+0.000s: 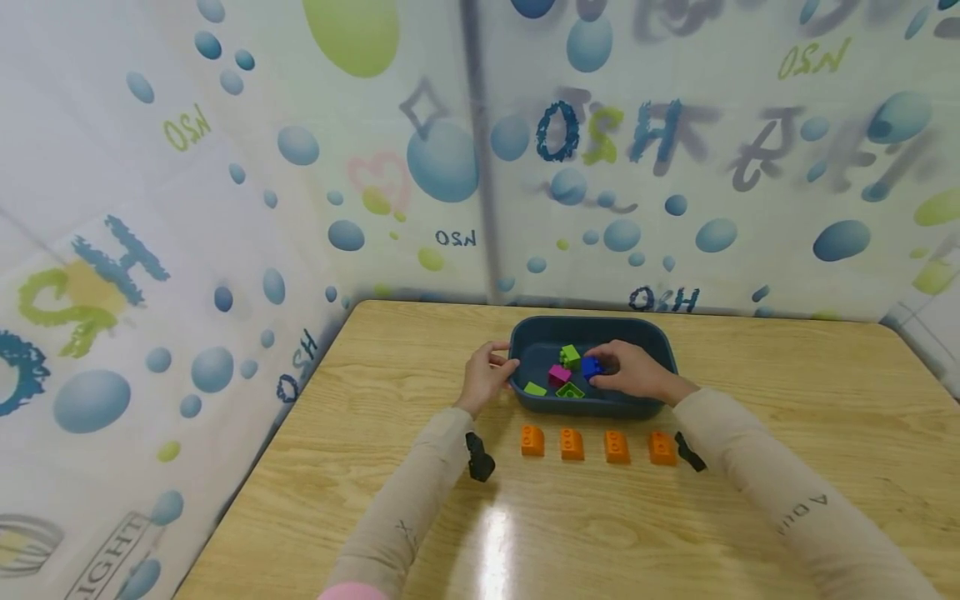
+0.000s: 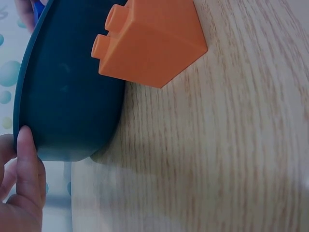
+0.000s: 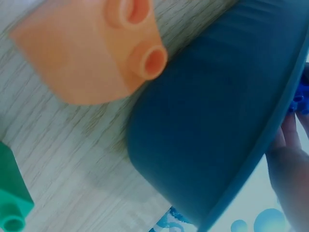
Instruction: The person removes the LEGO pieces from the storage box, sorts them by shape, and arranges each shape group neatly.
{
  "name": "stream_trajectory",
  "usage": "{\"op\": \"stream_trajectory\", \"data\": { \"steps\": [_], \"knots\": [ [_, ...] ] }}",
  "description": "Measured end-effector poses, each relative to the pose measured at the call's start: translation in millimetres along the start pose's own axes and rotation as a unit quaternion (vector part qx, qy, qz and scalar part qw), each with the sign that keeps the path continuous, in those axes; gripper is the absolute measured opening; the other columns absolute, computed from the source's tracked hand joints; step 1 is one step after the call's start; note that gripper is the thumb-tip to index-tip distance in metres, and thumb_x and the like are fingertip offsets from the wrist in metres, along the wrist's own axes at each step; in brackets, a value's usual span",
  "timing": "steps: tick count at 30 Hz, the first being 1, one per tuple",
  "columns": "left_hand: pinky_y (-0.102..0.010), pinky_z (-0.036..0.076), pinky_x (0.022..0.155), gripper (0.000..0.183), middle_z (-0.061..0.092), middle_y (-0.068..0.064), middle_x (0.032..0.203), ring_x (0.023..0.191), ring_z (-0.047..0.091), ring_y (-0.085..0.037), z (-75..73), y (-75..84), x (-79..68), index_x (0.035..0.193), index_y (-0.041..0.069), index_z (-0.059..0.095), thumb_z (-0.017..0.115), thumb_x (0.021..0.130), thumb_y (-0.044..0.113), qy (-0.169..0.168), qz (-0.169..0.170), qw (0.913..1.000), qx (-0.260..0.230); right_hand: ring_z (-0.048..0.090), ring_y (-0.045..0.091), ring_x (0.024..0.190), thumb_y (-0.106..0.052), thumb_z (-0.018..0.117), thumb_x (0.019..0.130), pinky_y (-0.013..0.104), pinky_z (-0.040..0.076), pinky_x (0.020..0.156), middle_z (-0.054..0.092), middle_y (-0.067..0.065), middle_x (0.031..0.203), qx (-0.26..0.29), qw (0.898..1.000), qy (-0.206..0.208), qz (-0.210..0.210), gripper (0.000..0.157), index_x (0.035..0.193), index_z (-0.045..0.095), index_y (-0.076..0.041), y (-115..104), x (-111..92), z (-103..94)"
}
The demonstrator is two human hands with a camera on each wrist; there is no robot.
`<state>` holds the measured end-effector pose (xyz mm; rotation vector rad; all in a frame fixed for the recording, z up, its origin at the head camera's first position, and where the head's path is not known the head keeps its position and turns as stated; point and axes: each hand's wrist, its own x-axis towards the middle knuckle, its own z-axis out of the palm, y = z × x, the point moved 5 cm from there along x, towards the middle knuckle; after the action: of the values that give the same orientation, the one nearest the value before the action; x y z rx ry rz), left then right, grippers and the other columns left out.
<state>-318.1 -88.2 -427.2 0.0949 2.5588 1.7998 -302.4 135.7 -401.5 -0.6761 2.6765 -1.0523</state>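
A dark blue plastic tray (image 1: 592, 406) stands on the table, and my left hand (image 1: 486, 379) pinches its rim at the left end. In the left wrist view, the thumb of the left hand (image 2: 26, 188) lies against the outer wall. Inside the tray, my right hand (image 1: 633, 371) holds a blue toy block (image 1: 592, 367) between thumb and fingers. Beside that block are a lime green block (image 1: 570, 357), a magenta block (image 1: 559, 375) and two more green pieces, one being the green block (image 1: 570, 391) by the near wall.
Several orange blocks (image 1: 572, 444) stand in a spaced row in front of the tray. A green block (image 3: 12, 188) shows at the lower left of the right wrist view. Black devices (image 1: 480, 458) sit at both wrists. A printed curtain (image 1: 525, 208) hangs behind the wooden table (image 1: 420, 358).
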Motion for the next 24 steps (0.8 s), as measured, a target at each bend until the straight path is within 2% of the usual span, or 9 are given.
{"op": "stream_trajectory", "data": {
  "steps": [9, 17, 24],
  "knots": [
    [-0.042, 0.054, 0.059, 0.034, 0.054, -0.012, 0.083, 0.054, 0.053, -0.013, -0.1, 1.2, 0.3, 0.116, 0.000, 0.053, 0.061, 0.084, 0.007, 0.001, -0.003, 1.0000, 0.002, 0.055, 0.031, 0.095, -0.007, 0.064, 0.080, 0.036, 0.051, 0.078, 0.050, 0.016, 0.101, 0.008, 1.000, 0.009, -0.022, 0.042, 0.117, 0.051, 0.006, -12, -4, 0.1],
    [-0.042, 0.054, 0.059, 0.034, 0.054, -0.012, 0.082, 0.056, 0.053, -0.014, -0.3, 1.8, -0.2, 0.116, 0.000, 0.053, 0.061, 0.084, 0.007, -0.001, -0.001, 1.0000, 0.001, 0.053, 0.030, 0.097, -0.005, 0.065, 0.079, 0.033, 0.052, 0.077, 0.050, 0.017, 0.107, 0.031, 0.999, 0.011, -0.044, 0.044, 0.119, 0.050, 0.007, -26, -10, -2.7],
    [-0.045, 0.053, 0.061, 0.033, 0.054, -0.014, 0.082, 0.056, 0.054, -0.017, -0.8, 3.5, -2.4, 0.115, 0.000, 0.054, 0.061, 0.083, 0.006, -0.001, -0.001, 1.0000, -0.003, 0.054, 0.029, 0.099, -0.007, 0.067, 0.079, 0.031, 0.052, 0.077, 0.051, 0.018, 0.113, 0.046, 0.996, -0.003, -0.077, 0.046, 0.119, 0.050, 0.006, -40, -20, 5.6]
  ]
}}
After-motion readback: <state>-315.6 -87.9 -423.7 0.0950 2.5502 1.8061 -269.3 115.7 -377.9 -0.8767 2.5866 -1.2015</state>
